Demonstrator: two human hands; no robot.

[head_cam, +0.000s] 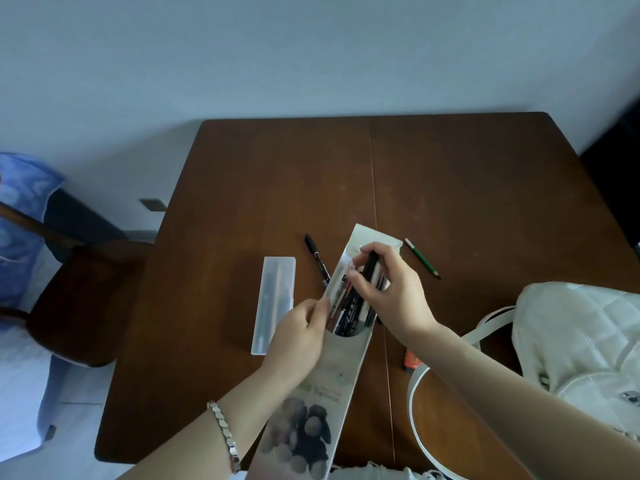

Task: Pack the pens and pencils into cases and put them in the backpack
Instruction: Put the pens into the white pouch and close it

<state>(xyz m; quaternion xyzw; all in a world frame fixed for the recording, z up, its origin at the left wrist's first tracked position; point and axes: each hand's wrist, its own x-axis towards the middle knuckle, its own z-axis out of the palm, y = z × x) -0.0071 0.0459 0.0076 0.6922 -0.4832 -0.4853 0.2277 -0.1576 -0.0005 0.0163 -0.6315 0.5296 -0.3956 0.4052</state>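
Brown wooden table, frosted plastic case, black pen, green pencil, white quilted backpack

Angles the bare left forearm in from the lower left; grips the left side of the case with the left hand, fingers curled, thumb laid along the edge. Angles the bare right forearm in from the lower right; pinches a black pen between thumb and fingertips of the right hand, knuckles up.
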